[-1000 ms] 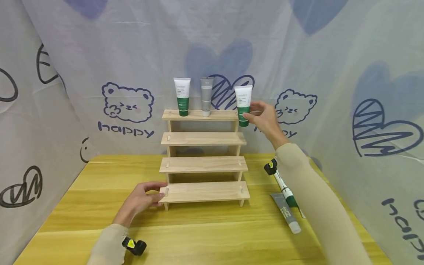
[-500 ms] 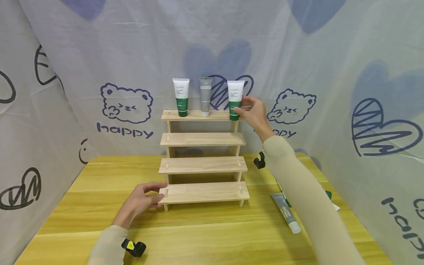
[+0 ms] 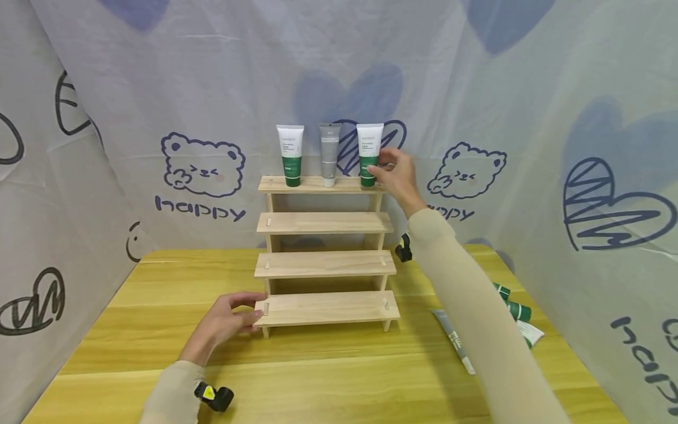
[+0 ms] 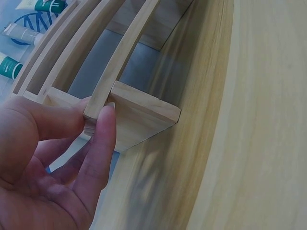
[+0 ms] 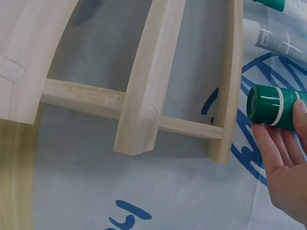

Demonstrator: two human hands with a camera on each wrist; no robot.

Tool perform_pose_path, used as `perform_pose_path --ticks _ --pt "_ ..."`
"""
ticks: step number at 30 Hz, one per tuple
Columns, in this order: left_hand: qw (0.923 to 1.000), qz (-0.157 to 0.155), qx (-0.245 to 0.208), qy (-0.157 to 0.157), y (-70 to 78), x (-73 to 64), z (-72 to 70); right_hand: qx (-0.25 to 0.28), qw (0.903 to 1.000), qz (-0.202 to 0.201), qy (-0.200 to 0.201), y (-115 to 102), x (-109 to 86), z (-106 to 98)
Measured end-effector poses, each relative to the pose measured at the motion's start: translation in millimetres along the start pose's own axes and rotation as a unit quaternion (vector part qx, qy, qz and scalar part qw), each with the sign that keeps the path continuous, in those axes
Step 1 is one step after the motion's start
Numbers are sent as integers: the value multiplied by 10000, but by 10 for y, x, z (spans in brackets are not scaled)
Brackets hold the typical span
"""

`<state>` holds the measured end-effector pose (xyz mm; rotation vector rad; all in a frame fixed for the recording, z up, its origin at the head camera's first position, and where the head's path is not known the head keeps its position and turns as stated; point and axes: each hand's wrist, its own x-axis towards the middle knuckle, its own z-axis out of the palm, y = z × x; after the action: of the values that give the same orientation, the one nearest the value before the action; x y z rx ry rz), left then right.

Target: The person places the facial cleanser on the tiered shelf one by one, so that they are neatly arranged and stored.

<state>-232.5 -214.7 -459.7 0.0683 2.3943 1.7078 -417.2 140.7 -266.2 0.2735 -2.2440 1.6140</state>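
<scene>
My right hand [image 3: 399, 179] grips a white and green squeeze tube [image 3: 369, 141] low on its green part, thumb in front. The tube stands upright, cap down, over the right end of the top step of a wooden step rack [image 3: 325, 222]. In the right wrist view its green cap [image 5: 261, 104] is close by the top step's edge. To its left on that step stand a grey tube [image 3: 329, 153] and another white and green tube [image 3: 290, 144]. My left hand [image 3: 225, 321] pinches the left end of the rack's lowest step between thumb and fingers, seen close up in the left wrist view.
Right of the rack, a grey tube [image 3: 452, 338] lies on the wooden table [image 3: 339, 383], partly behind my right sleeve. Several tubes with green caps [image 3: 518, 311] lie beyond that sleeve. A printed cloth [image 3: 212, 88] hangs behind the rack and along both sides.
My right hand has carried the white and green tube leftward, from beside the rack to over the top step's right end. The left hand has stayed on the lowest step.
</scene>
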Motion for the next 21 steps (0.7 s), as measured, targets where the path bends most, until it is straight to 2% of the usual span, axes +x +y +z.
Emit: perform_pose_path --ticks 9,21 --pt "10000 -17 -9 -8 -4 -2 -8 -141 9999 13 79 86 82 98" --pt "9999 -88 -37 59 17 -2 6 -247 9995 155 114 116 77 148"
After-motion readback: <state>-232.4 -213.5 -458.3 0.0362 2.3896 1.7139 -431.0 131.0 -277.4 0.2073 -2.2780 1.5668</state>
